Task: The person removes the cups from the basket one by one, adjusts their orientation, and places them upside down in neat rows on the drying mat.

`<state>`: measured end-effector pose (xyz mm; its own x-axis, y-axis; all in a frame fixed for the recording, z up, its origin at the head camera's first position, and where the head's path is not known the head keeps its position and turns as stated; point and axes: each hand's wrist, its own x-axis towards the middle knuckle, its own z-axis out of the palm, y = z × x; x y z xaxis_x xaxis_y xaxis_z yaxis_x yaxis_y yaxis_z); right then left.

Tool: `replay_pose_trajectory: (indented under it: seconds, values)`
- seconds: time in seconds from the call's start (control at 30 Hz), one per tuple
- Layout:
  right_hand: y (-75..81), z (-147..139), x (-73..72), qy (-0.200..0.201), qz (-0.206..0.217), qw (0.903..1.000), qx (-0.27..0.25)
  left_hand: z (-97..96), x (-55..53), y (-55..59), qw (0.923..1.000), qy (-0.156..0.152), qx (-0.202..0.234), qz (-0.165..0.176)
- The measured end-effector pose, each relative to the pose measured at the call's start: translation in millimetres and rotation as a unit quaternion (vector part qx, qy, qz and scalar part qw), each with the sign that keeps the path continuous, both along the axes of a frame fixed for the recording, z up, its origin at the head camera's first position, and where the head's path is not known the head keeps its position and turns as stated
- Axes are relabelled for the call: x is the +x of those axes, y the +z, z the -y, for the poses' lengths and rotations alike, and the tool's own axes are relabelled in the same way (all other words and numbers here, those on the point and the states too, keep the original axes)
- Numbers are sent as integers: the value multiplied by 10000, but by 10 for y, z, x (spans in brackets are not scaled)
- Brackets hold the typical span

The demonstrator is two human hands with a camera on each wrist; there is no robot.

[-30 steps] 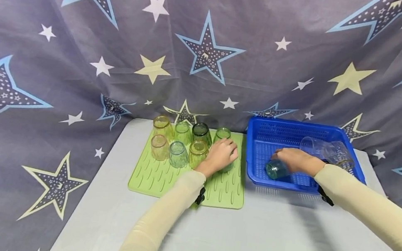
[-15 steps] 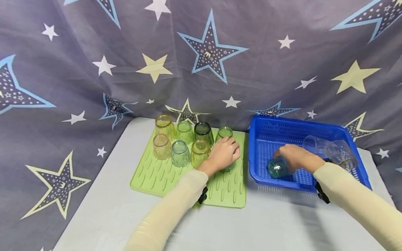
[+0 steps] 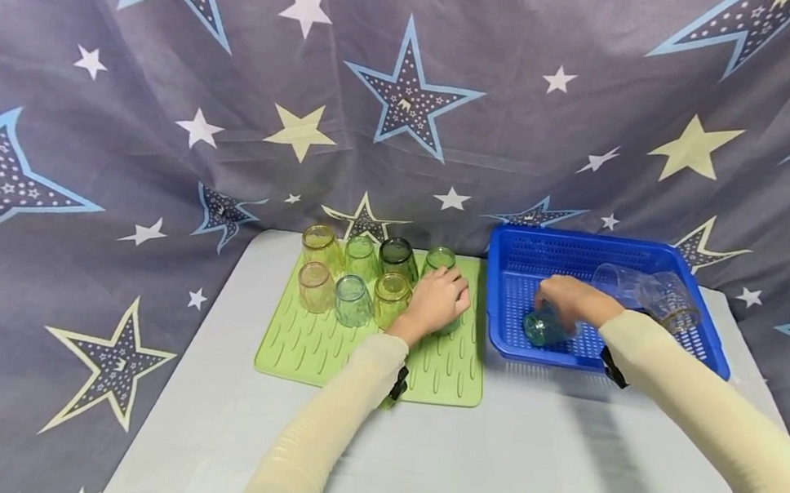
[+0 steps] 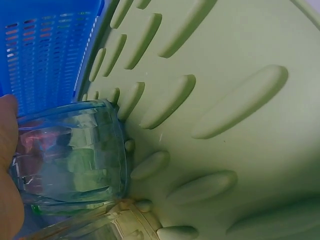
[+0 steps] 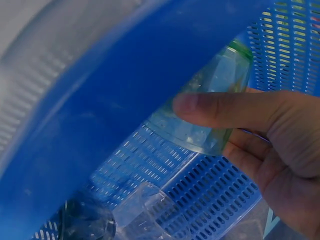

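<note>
On the right half of the green ridged drying mat (image 3: 310,358), my left hand (image 3: 436,304) grips the raised base end of an upside-down pale blue glass (image 4: 75,155). Most of that glass is hidden under the hand in the head view. Inside the blue plastic basket (image 3: 494,316), my right hand (image 3: 569,298) holds a blue-green glass (image 3: 543,330) tilted on its side. In the right wrist view its thumb (image 5: 225,110) lies across the glass wall and the other fingers go behind it.
Several upside-down glasses stand in two rows on the mat, among them a yellow glass (image 3: 391,299), a pink glass (image 3: 316,287) and a dark green glass (image 3: 399,258). Clear glasses (image 3: 671,301) lie at the basket's right. A star-patterned curtain (image 3: 402,190) hangs behind the white table (image 3: 412,471).
My right hand has shifted slightly left in the basket and its wrist has turned, still gripping the blue-green glass. The left hand stays on its glass.
</note>
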<state>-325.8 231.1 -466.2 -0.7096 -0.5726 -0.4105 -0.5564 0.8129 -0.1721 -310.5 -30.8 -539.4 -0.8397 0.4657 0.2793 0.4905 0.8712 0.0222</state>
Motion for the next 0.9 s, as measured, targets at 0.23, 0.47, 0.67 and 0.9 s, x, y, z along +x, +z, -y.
replay_pose_trajectory:
  seconds: [0.23,0.47,0.67,0.9]
  values:
    - [26,25,-13,-242,65,9997,71,2,-33,-17,10000,9,64,-7]
    - [-17,23,-23,-503,148,9986,105,-5,-8,-11,10000,37,-11,89]
    - [-28,8,-7,-511,79,9986,128,-8,11,0,9998,43,-54,211]
    - [20,-24,25,-604,95,9981,-125,-12,4,7,9996,136,-44,237]
